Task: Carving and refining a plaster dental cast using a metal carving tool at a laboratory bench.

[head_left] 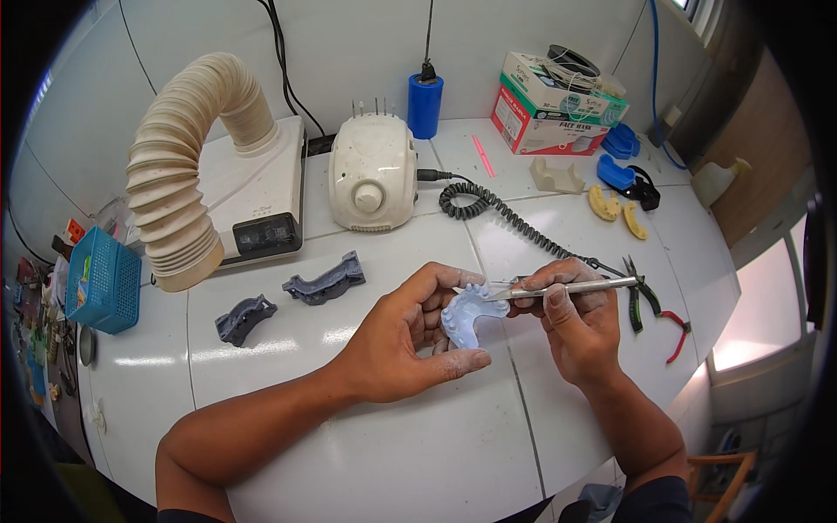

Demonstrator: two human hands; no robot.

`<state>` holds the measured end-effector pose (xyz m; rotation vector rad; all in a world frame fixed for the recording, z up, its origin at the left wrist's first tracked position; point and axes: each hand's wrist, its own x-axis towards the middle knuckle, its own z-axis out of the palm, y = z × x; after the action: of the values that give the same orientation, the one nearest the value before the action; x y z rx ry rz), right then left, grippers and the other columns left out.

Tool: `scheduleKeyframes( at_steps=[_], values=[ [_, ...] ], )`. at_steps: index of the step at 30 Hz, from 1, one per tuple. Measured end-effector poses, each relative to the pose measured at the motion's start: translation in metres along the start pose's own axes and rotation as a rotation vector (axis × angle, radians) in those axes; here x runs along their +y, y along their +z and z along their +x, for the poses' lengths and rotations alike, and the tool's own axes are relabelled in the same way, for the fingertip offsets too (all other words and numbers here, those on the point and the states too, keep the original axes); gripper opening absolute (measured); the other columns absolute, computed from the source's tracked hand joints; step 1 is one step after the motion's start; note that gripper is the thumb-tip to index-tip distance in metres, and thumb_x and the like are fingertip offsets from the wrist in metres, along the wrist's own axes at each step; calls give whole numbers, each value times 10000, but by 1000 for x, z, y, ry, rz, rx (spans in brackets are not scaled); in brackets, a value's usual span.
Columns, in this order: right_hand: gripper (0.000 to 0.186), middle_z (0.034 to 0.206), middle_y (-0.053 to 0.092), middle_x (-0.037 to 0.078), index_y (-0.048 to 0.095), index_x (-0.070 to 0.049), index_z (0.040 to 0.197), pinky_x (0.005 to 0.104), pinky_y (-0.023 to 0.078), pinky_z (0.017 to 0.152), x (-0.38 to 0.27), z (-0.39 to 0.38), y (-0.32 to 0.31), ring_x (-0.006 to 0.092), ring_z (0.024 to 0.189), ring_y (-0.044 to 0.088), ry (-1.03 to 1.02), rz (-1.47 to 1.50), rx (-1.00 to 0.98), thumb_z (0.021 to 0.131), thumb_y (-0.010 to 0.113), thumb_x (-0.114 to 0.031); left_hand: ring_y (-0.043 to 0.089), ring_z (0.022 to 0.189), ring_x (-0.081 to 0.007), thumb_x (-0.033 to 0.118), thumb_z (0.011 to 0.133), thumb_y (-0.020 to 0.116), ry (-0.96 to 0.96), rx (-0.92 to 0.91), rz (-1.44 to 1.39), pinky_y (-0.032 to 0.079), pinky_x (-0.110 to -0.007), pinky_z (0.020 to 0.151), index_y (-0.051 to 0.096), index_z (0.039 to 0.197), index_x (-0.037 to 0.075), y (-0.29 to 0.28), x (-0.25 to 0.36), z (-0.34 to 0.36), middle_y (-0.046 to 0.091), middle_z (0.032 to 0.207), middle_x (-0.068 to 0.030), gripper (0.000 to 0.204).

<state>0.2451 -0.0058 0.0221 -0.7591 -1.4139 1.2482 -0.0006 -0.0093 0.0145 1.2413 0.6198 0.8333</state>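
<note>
Between the thumb and fingers of my left hand (414, 336) sits a pale blue dental model (462, 315), arch-shaped with a row of teeth. My right hand (575, 327) grips a slim metal-handled craft knife (597, 285) like a pen. Its pointed blade lies across the upper side of the model, near the teeth; exactly where the edge touches I cannot tell. Some right fingers are close against the model's right end. Pale dust coats the fingers of both hands. Left of my left hand lie two dark grey arch-shaped pieces, one longer (324, 281) and one shorter (245, 320).
A ribbed suction hose (170, 174) arches over the table's left, near a blue basket (105, 279). Behind my hands stands a white control box (373, 174) with a coiled cord (523, 228). Pliers (641, 296) lie right; yellow dental models (603, 204) and mask boxes (558, 105) sit farther back.
</note>
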Motion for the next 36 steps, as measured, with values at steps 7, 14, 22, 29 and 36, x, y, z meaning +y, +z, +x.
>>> scheduleKeyframes(
  at_steps=[7,14,22,29,36],
  values=[
    [240,1015,735,176,646,70,1131,398,613,886,1,0,0,231,935,737,-12,5,1,1085,614,-164,586,1179,-143,25,870,845,-16,-6,-15,517,-321,1011,437,1465,38,0,2,0,569,1284,-104,722],
    [238,1013,740,179,653,78,1136,387,617,888,0,-1,1,227,934,744,-6,-7,15,1081,618,-151,584,1179,-139,31,871,849,-12,-8,-9,516,-316,1008,437,1466,42,-1,2,0,572,1272,-99,723],
    [236,1023,741,180,656,84,1141,383,615,899,1,-1,0,229,955,745,-7,5,9,1077,624,-141,578,1159,-127,25,877,843,-11,-12,-15,513,-303,997,441,1464,49,-1,2,0,563,1283,-100,712],
    [253,1026,744,187,652,95,1153,387,616,897,-1,-2,1,233,955,745,-3,-4,19,1074,631,-145,580,1144,-126,24,878,841,-7,-9,-28,510,-303,991,442,1461,48,0,3,0,563,1283,-100,707],
    [247,1028,738,185,654,86,1154,392,615,899,0,-1,1,233,955,740,1,17,16,1072,635,-146,586,1126,-126,26,878,841,3,-12,-2,511,-302,978,442,1460,45,-1,3,0,572,1265,-96,706]
  ],
)
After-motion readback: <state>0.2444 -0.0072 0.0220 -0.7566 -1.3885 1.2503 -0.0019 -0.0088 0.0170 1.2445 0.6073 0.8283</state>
